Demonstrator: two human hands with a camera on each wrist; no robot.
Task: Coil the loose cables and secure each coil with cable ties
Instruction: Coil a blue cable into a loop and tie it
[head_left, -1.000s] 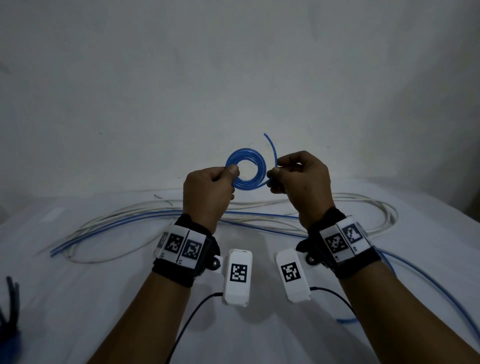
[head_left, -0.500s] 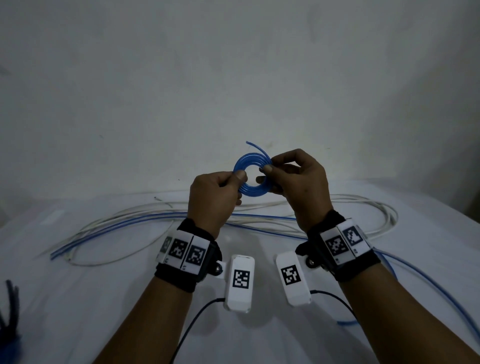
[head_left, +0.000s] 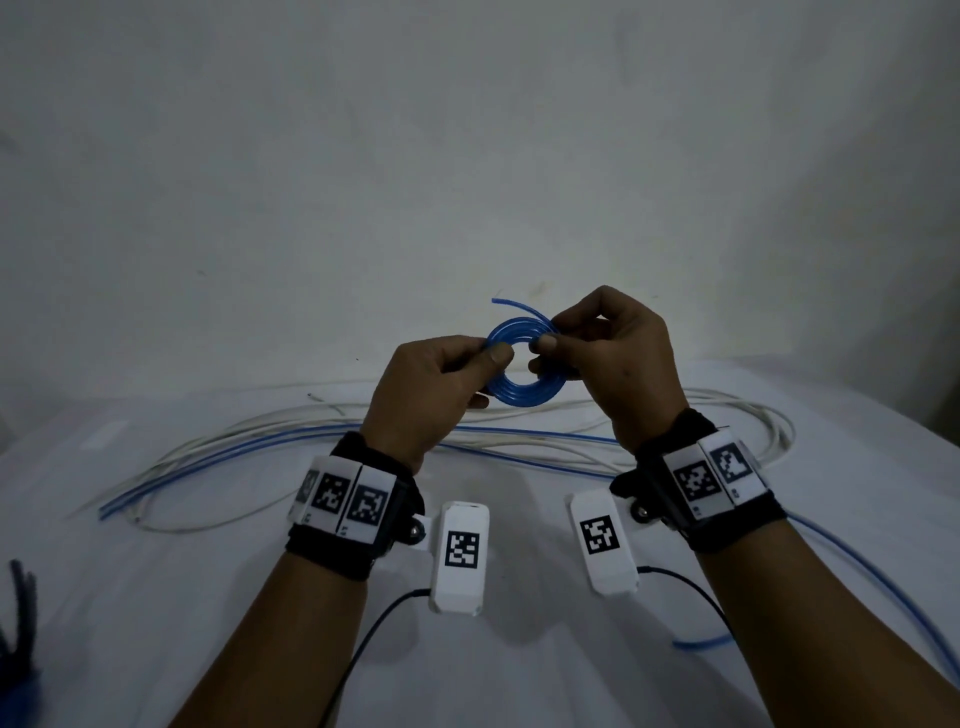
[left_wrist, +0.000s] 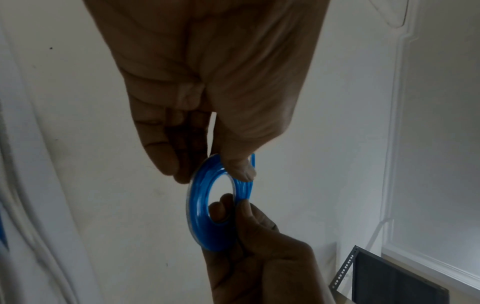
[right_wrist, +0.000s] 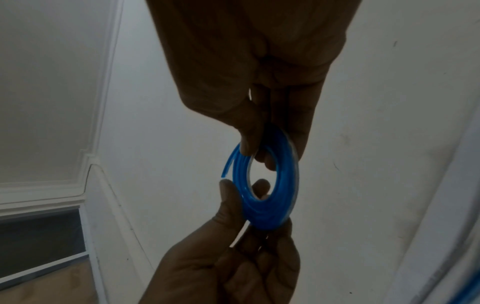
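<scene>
White cloth covers the tabletop (head_left: 156, 597), which runs back to a plain pale wall (head_left: 467, 156) marked with a few small dark specks. Both hands are raised above the cloth, holding a small blue coil (head_left: 524, 387) of thin tubing between them. The left hand (head_left: 431, 395) pinches the coil's left side, thumb on the near face and fingers (left_wrist: 166, 162) curled behind it. The right hand (head_left: 618, 364) pinches the right side the same way, thumb tip at the inner edge of the ring and fingers (right_wrist: 301, 139) folded round the outer edge. A short free end of the tubing sticks out at the top of the coil, just beside the right hand.

Behind the hands, loose cables (head_left: 291, 447), white and blue together, lie in long loops across the tabletop from left to right. One more blue cable (head_left: 883, 582) trails off toward the near right edge. At the near left edge a dark bunch of thin strips (head_left: 21, 613) stands up; what they are is hard to tell.

The wrist views look upward and show white moulding (left_wrist: 397, 102) where the wall meets the ceiling, and a dark panel (right_wrist: 39, 236) lower in the room.
</scene>
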